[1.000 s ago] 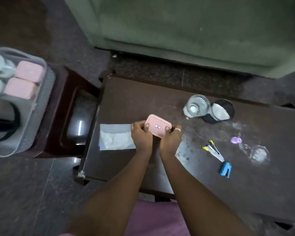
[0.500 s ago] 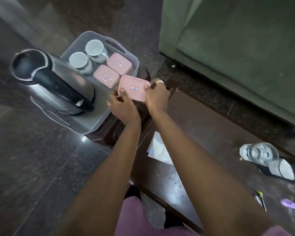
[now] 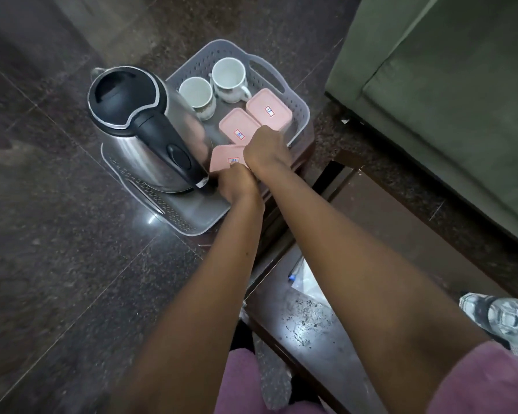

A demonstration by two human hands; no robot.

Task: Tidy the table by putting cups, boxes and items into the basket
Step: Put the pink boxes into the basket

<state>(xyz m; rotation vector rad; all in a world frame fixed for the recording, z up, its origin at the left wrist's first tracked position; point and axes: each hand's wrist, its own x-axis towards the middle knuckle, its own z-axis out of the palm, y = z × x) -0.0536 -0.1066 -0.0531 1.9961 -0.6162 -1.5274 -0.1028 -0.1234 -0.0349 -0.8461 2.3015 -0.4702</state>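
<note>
box [image 3: 223, 158] now down in basket [image 3: 300, 109], left hand [image 3: 237, 183] and right hand [image 3: 266, 148] on it

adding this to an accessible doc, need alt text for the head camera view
A left hand and right hand hold a pink box in a grey basket, next to two other pink boxes, two white cups and a steel kettle. A dark table stands at lower right.
</note>
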